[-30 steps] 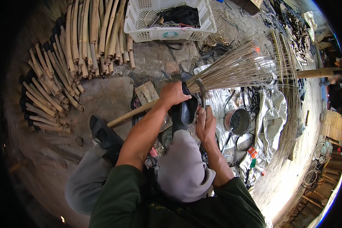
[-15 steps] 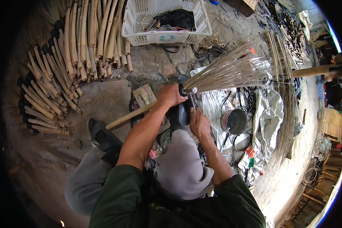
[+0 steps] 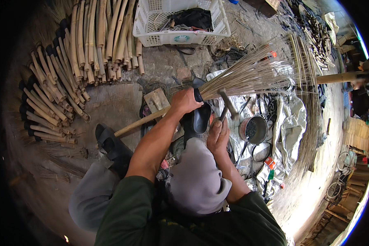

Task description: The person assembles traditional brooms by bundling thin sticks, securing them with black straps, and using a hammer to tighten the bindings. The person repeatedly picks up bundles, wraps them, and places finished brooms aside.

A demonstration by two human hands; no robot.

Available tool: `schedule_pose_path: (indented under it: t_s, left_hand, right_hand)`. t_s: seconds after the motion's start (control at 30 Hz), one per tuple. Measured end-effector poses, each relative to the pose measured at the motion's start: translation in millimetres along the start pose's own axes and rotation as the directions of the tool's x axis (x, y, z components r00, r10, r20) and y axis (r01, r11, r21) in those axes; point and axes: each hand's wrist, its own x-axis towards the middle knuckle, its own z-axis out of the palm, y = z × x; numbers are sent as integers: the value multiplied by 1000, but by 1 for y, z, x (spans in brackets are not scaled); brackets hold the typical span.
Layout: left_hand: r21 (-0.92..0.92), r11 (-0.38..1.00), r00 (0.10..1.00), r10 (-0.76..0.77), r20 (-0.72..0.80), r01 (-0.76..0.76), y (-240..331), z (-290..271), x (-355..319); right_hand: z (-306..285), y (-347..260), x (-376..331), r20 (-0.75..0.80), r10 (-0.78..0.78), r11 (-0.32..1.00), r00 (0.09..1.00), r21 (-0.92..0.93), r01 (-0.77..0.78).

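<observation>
My left hand is wrapped round the neck of a broom with long, stiff straw bristles fanning out to the right. Its pale wooden handle runs down to the lower left. A black band binds the broom where bristles meet handle, right beside my fingers. My right hand grips a hammer, its metal head raised to the right of the band, apart from it. Below the neck shows a black sandal on my foot.
A metal pot of small dark pieces sits on pale sheeting to the right. Bundled bamboo handles lie at the far left. A white plastic crate stands at the back. More bristles hang at the right.
The hammer has swung away from the black band, up and to the right, and its head has turned. My right hand has shifted slightly; my left keeps its hold on the broom.
</observation>
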Motion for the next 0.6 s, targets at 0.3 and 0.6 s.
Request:
schedule_pose_path:
  t_s: [0.3,0.6]
  left_hand:
    - [-2,999,998,43,-43,-43,-1,1,0]
    - [-1,999,999,36,-14,-36,-2,1,0]
  right_hand:
    - [14,18,5,76,72,988,994,-144,-61]
    - [32,29,3,102,16,985,995,-173,2]
